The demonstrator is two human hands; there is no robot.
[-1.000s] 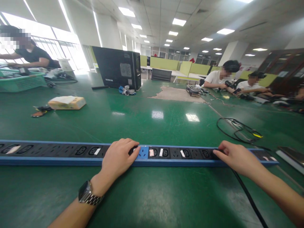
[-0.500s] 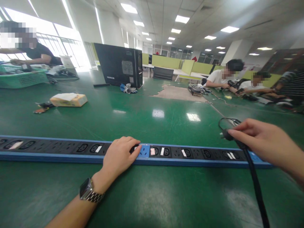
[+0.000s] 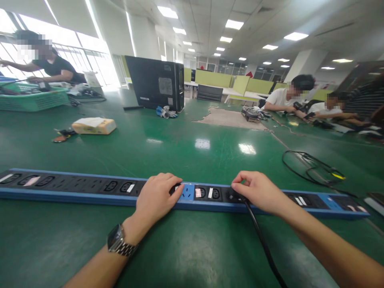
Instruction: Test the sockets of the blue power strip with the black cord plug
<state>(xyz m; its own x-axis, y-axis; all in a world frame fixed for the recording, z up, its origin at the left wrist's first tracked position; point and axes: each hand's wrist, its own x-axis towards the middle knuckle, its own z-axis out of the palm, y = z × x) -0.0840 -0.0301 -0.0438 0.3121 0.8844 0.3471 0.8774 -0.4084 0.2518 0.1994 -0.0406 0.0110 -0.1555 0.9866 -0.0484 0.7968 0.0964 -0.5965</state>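
A long blue-edged power strip point(image 3: 87, 185) with black and blue socket faces lies across the green table in front of me. My left hand point(image 3: 157, 196), a metal-banded watch on its wrist, is closed over the strip beside a blue socket. With closed fingers my right hand point(image 3: 256, 190) holds a black power plug point(image 3: 235, 196) down at the strip's face, right of two labelled sockets. Whether its pins are inside the socket is hidden. From the plug a thick black cord point(image 3: 261, 236) runs toward the front edge of the view.
A coiled black cable point(image 3: 312, 168) lies at the right. Further back are a tissue pack point(image 3: 94, 126), a black computer case point(image 3: 153, 84), gloves point(image 3: 165, 112) and a green basket point(image 3: 36, 100). One person sits at the far left, others at the far right.
My right hand has brought the plug leftward and down from above the strip's right part onto its sockets. My left hand keeps its place on the strip. The view has shifted slightly.
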